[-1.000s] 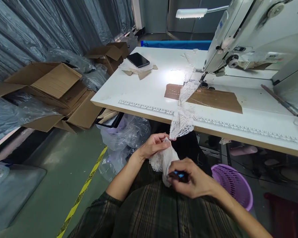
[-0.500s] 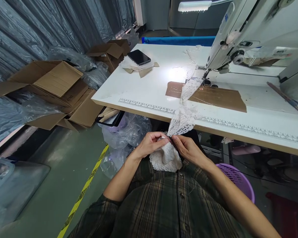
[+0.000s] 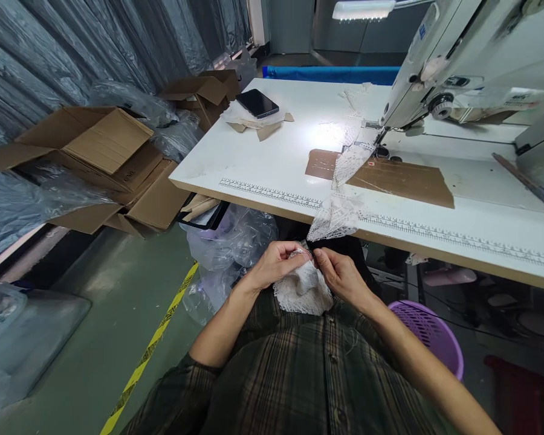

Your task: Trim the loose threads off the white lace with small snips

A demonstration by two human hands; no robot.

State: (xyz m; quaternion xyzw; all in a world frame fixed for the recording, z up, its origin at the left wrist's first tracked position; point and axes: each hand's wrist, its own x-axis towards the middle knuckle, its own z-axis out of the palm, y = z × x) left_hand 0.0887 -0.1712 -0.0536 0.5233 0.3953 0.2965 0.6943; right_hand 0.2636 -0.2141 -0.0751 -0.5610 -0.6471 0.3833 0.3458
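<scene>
My left hand (image 3: 278, 264) is closed, thumb and fingers pinching a piece of white lace (image 3: 303, 293) that hangs over my lap against the plaid shirt. Just to its right, my right hand (image 3: 344, 275) is also closed, thumb pressed against curled fingers; whatever is between those fingertips is too small to make out. Above both hands, a white lace strip (image 3: 338, 217) droops over the table's front edge, its narrow tip close to my fingers. The strip runs up across the tabletop to the needle area of the sewing machine (image 3: 417, 72).
The white table (image 3: 263, 163) has a printed ruler along its front. Brown card (image 3: 403, 182) lies by the needle, and a phone (image 3: 257, 104) rests on white material at the back left. Cardboard boxes (image 3: 109, 142) stand left; a purple basket (image 3: 430, 332) is below right.
My right hand has drawn slightly away from the left, opening a small gap between the fingertips. The hanging tip of the lace strip now sits a little higher, and the view has shifted slightly.
</scene>
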